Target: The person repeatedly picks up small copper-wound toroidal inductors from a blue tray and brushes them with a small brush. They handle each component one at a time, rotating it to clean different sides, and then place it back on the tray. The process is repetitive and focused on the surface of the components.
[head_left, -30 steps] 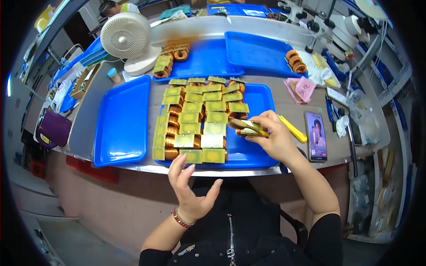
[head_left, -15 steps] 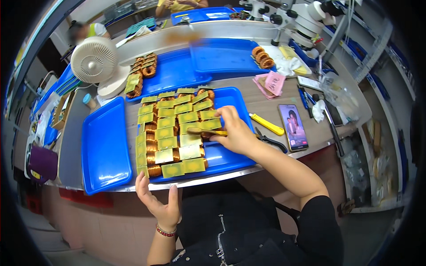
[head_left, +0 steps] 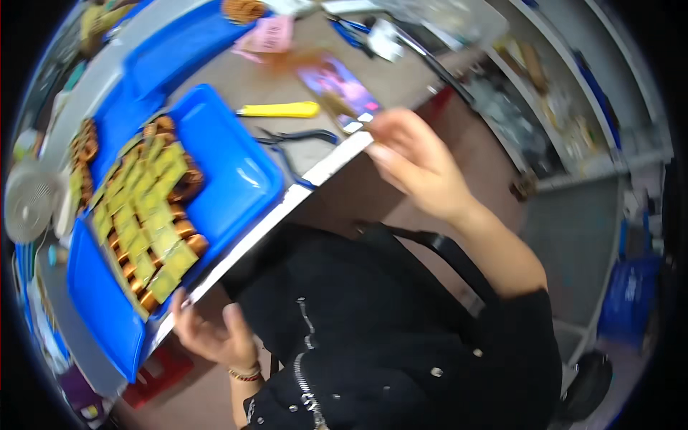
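My right hand [head_left: 423,168] is raised over the table's front edge at the right, its fingers curled and blurred. A thin brown wooden-handled tool [head_left: 335,106], smeared by motion, runs from its fingertips across the phone [head_left: 340,82]. My left hand [head_left: 215,340] is at the front edge below the trays, its fingers apart and holding nothing. Beyond it, a blue tray [head_left: 240,158] holds rows of copper-wound coils [head_left: 188,183] topped with yellow-green square plates [head_left: 147,197]. The tray's right part is bare blue plastic.
A yellow-handled cutter [head_left: 279,110] and black pliers [head_left: 297,136] lie between the tray and the phone. Another blue tray [head_left: 107,315] stands at the left, near a white fan [head_left: 32,201]. Pink paper [head_left: 269,36] and a coil stack [head_left: 244,10] are farther back.
The view has swung to the right and blurred. My right hand has left the coils and moved right, toward the phone, with the tool. My left hand stays by the tray's front edge.
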A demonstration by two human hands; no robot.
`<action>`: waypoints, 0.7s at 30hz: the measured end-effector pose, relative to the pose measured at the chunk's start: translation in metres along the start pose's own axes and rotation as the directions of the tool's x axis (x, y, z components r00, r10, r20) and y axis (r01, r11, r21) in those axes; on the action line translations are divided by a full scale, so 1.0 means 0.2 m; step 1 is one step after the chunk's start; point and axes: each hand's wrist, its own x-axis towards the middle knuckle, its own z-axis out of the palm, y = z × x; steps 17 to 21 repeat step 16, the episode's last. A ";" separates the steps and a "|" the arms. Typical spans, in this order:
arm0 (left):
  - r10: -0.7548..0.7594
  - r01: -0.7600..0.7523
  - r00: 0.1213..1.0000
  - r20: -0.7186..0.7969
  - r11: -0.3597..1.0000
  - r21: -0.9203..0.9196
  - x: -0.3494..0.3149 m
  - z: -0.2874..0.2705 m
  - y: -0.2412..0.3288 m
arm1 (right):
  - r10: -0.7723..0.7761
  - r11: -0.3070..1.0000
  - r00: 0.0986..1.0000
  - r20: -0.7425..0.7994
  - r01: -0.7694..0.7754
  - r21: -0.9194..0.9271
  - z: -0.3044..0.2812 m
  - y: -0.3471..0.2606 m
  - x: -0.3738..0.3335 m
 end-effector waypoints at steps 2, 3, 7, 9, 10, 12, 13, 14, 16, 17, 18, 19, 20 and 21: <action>0.004 0.003 0.997 0.083 0.997 -0.078 0.01 0.05 0.03 | 0.076 0.994 0.996 -0.045 -0.072 0.086 -0.03 -0.02 -0.08; -0.021 0.024 0.989 0.147 1.000 -0.020 0.01 0.08 0.05 | 0.052 0.997 0.993 -0.110 -0.046 0.054 -0.04 -0.01 -0.09; -0.011 0.026 0.983 0.184 0.997 -0.079 0.01 0.17 0.15 | 0.045 0.998 0.999 0.024 -0.046 0.041 0.09 0.05 0.12; -0.028 0.042 0.981 0.190 0.996 -0.074 -0.01 0.19 0.17 | 0.086 0.996 0.993 0.080 -0.084 -0.026 0.19 0.12 0.29; -0.045 0.058 0.979 0.198 0.996 -0.061 -0.03 0.19 0.18 | 0.105 0.993 0.990 0.096 -0.099 -0.062 0.24 0.14 0.37; -0.084 0.088 0.973 0.213 0.996 -0.012 -0.05 0.17 0.16 | 0.051 0.996 0.990 0.132 -0.040 -0.084 0.31 0.21 0.50; -0.102 0.103 0.971 0.214 0.995 0.007 -0.06 0.17 0.15 | -0.016 0.998 0.990 0.141 0.024 -0.053 0.34 0.27 0.57; -0.125 0.122 0.970 0.209 0.992 0.031 -0.08 0.15 0.14 | 0.004 1.000 0.988 0.152 0.001 -0.030 0.35 0.31 0.61; -0.166 0.160 0.966 0.197 0.986 0.044 -0.11 0.14 0.10 | -0.006 1.000 0.981 0.192 0.000 0.031 0.35 0.37 0.70; -0.166 0.160 0.966 0.197 0.986 0.044 -0.11 0.14 0.10 | -0.006 1.000 0.981 0.192 0.000 0.031 0.35 0.37 0.70; -0.166 0.160 0.966 0.197 0.986 0.044 -0.11 0.14 0.10 | -0.006 1.000 0.981 0.192 0.000 0.031 0.35 0.37 0.70; -0.166 0.160 0.966 0.197 0.986 0.044 -0.11 0.14 0.10 | -0.006 1.000 0.981 0.192 0.000 0.031 0.35 0.37 0.70; -0.166 0.160 0.966 0.197 0.986 0.044 -0.11 0.14 0.10 | -0.006 1.000 0.981 0.192 0.000 0.031 0.35 0.37 0.70; -0.166 0.160 0.966 0.197 0.986 0.044 -0.11 0.14 0.10 | -0.006 1.000 0.981 0.192 0.000 0.031 0.35 0.37 0.70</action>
